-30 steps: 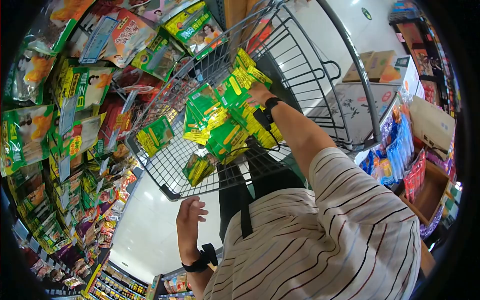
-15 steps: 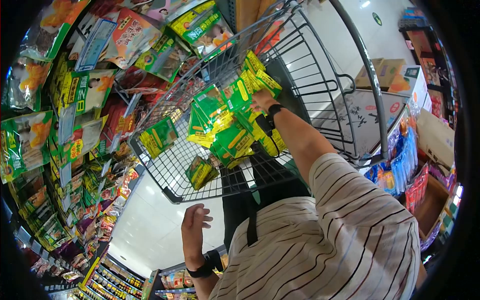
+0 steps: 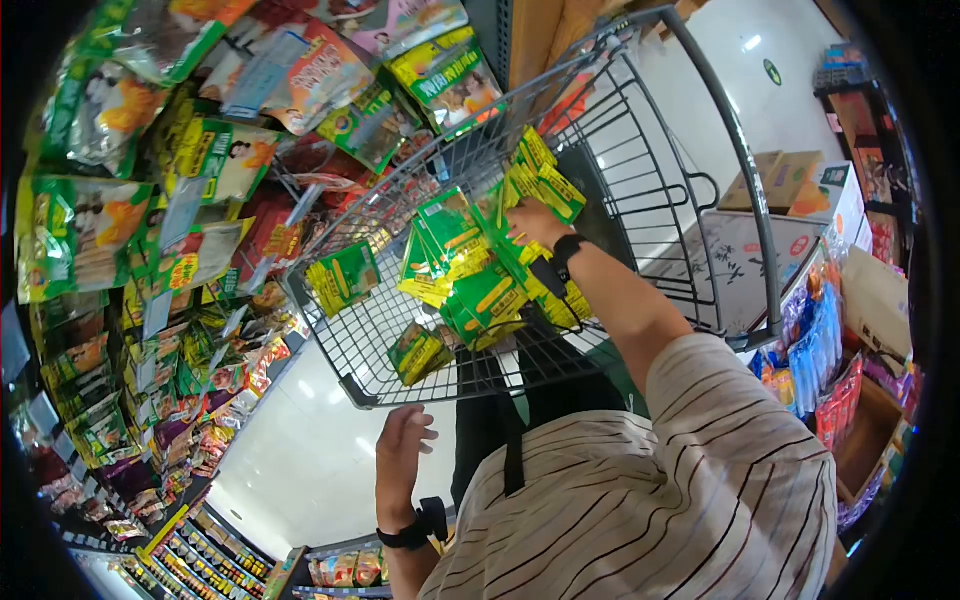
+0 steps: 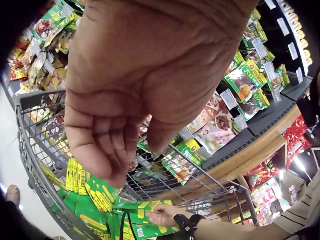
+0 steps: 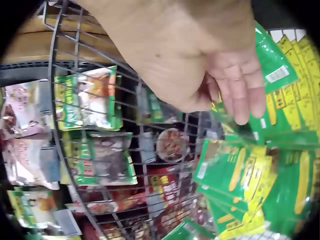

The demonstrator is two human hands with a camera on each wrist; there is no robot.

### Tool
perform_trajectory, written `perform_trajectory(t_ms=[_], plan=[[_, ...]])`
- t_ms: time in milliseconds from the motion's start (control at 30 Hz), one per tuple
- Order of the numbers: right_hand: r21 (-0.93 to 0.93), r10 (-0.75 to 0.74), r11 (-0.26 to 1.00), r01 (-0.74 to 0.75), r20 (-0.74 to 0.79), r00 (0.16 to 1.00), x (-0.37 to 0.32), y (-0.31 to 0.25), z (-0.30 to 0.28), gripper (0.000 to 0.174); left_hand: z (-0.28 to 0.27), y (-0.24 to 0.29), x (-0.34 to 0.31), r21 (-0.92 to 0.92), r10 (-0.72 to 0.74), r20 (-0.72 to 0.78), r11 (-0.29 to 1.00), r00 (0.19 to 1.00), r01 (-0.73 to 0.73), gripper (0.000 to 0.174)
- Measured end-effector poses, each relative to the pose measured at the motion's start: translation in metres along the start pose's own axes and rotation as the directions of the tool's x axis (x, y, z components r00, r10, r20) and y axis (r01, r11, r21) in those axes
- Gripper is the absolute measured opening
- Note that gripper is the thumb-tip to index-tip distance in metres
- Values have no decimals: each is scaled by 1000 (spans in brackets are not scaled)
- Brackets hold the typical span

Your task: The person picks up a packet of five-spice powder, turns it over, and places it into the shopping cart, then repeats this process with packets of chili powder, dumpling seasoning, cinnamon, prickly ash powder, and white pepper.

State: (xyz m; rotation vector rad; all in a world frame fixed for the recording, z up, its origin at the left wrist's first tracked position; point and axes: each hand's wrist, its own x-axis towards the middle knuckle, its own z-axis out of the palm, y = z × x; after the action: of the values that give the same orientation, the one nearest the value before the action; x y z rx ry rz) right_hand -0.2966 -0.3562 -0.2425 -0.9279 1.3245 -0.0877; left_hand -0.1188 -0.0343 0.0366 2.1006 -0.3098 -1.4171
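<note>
My right hand [image 3: 537, 222] is over the shopping cart's basket and pinches a green and yellow food packet [image 5: 237, 127] by its edge. Beneath and around it lie several more green and yellow packets [image 3: 488, 297], overlapping in a loose pile. In the left wrist view the right hand [image 4: 162, 215] appears low, its fingers on the green plastic. My left hand [image 3: 402, 440] hangs outside the cart, close below its corner, fingers loosely bent with nothing in them. Against the near side of the basket, one packet [image 3: 418, 353] lies apart from the pile.
The wire cart [image 3: 355, 395] stands beside a shelf hung with bagged snacks [image 3: 85, 235]. Another packet [image 3: 342, 278] lies by the basket's shelf-side wall. Beyond the cart handle [image 3: 745, 160] are cardboard boxes [image 3: 790, 185] and blue packages [image 3: 815, 340].
The packet in my right hand has tipped from facing up to a steeper tilt over the pile. The left hand stays low beside the cart. The head view has shifted slightly.
</note>
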Motion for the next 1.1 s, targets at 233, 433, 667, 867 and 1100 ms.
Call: perform_trajectory(t_ms=[233, 433, 667, 867, 1100], plan=[[145, -248, 964, 221, 202, 947, -139, -76, 24, 33, -4, 24, 30, 178, 432, 95, 879, 897, -442, 37], [172, -464, 886, 432, 375, 803, -269, -117, 58, 20, -2, 66, 21, 558, 780, 164, 431, 603, -709, 74], [261, -544, 839, 477, 432, 720, -362, -157, 106, 14, -38, 66, 6, 442, 926, 86, 296, 369, -847, 51], [270, -733, 680, 682, 280, 619, -406, -185, 138, 23, -82, 76, 2, -338, 712, 101, 681, 695, -649, 29], [158, -815, 576, 802, 179, 551, -407, -203, 152, 26, -133, 105, -41, -714, 747, 84, 507, 660, -483, 35]])
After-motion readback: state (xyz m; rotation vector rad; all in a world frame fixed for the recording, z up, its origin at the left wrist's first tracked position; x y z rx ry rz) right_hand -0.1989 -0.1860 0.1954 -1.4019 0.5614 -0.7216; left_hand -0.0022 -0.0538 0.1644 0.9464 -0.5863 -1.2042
